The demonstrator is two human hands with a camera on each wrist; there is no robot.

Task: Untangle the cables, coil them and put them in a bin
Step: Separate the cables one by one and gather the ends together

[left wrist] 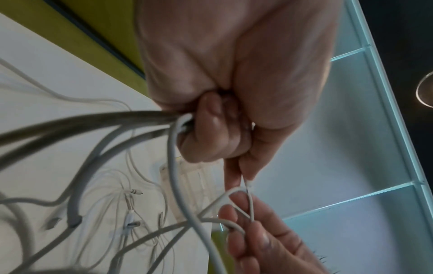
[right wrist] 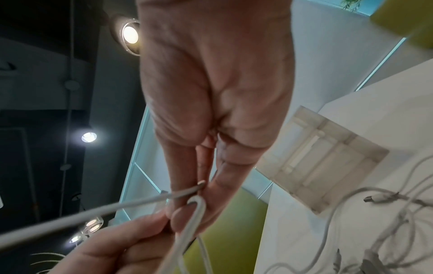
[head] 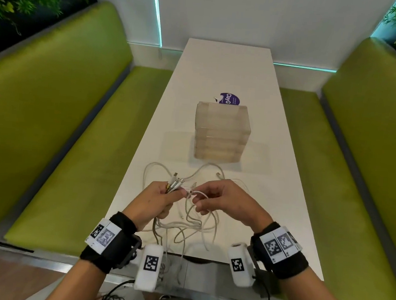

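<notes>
A tangle of white and grey cables (head: 185,223) lies on the near end of the white table (head: 226,66) and hangs over its front edge. My left hand (head: 157,197) grips a bundle of cable ends with several plugs (head: 175,182) sticking out above the fist; in the left wrist view its fingers (left wrist: 211,133) curl round the cables (left wrist: 98,122). My right hand (head: 219,197) pinches a thin white cable loop (head: 198,194) between thumb and fingers, close to the left hand. The right wrist view shows that cable loop (right wrist: 196,205) at the fingertips (right wrist: 187,216).
A translucent plastic bin (head: 221,132) stands in the middle of the table beyond the cables, with a purple round label (head: 230,98) behind it. Green benches (head: 59,113) run along both sides. More loose cable (head: 157,170) lies between hands and bin.
</notes>
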